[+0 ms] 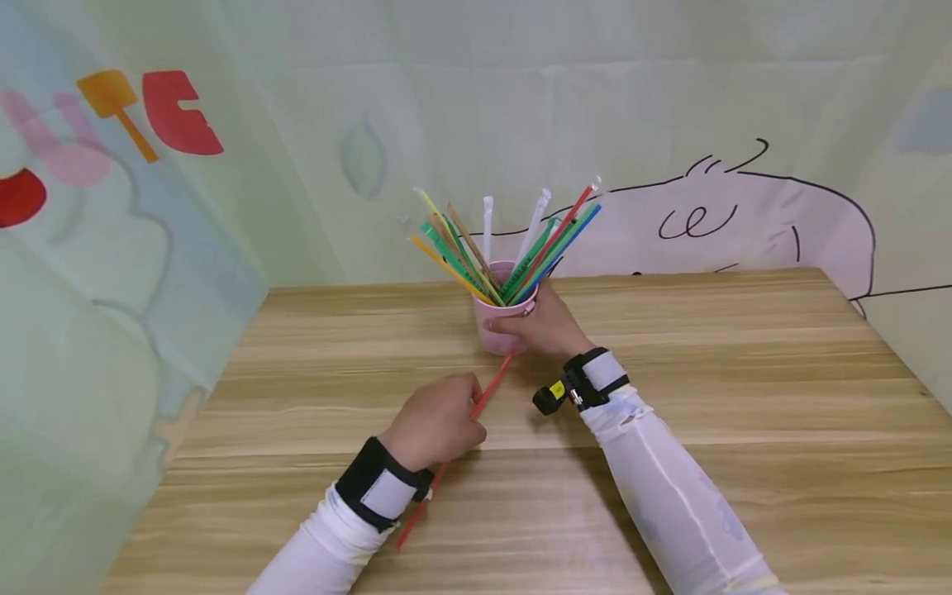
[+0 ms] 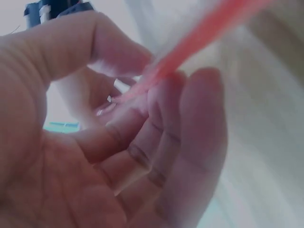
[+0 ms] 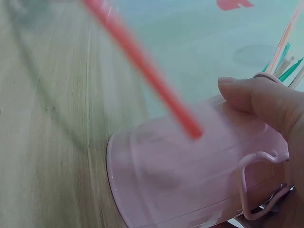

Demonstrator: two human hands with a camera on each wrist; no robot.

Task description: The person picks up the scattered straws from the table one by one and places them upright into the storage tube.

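A pink cup (image 1: 500,330) stands mid-table, stuffed with several coloured straws (image 1: 513,244) fanning upward. My right hand (image 1: 541,324) wraps round the cup's side, thumb across its front; the cup (image 3: 190,171) fills the right wrist view, with my thumb (image 3: 256,97) on it. My left hand (image 1: 437,420), nearer me, pinches a red straw (image 1: 487,392) that slants from near the cup's base back past my left wrist. In the left wrist view that red straw (image 2: 190,52) runs between thumb and curled fingers (image 2: 166,142), blurred.
The wooden table (image 1: 744,397) stretches wide to the right and left of the cup. A printed fabric backdrop (image 1: 669,124) hangs behind and along the left side. Wrist cameras (image 1: 558,395) sit on both forearms.
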